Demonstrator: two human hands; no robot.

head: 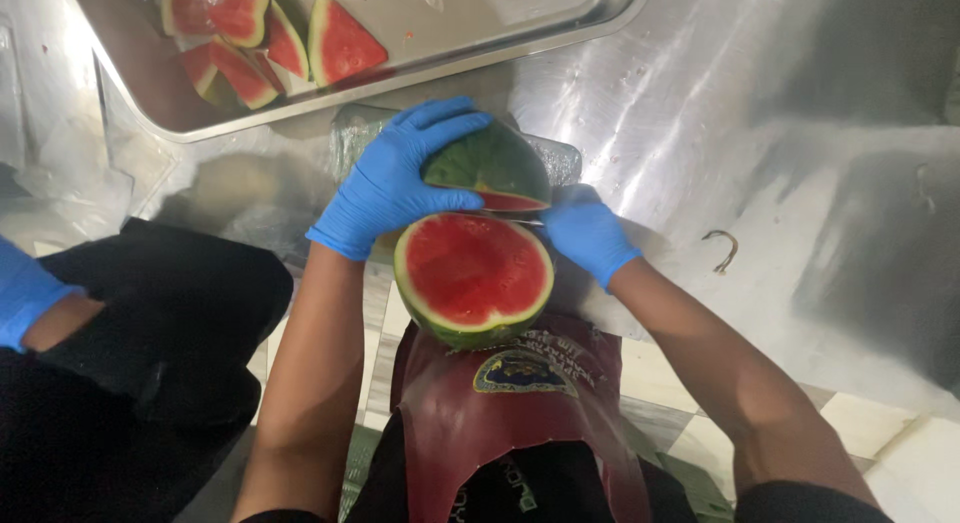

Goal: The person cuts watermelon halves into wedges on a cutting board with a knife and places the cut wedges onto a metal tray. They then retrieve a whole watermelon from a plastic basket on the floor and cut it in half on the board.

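Standing over a steel table (760, 133), so biggest first: it fills the view, with a metal tray (500, 33) of wedges (270, 38) at the far edge. A black-clothed co-worker with a blue glove (20, 288) sits at the left.

The watermelon (475, 233) sits at the near table edge, dead centre between both hands. It's split crosswise, the cut running left to right: the near half (472, 278) shows its red face up, the far half (490, 163) tips away. Left hand (395, 178) is spread wide, gripping that far half from on top. Right hand (588, 233) is closed on what I guess is a knife handle, touching the melon's right side.

The blade (515, 220) is just a thin sliver in the gap, mostly buried. A small hook-like thing (722, 248) lies to the right; can't tell what it is.
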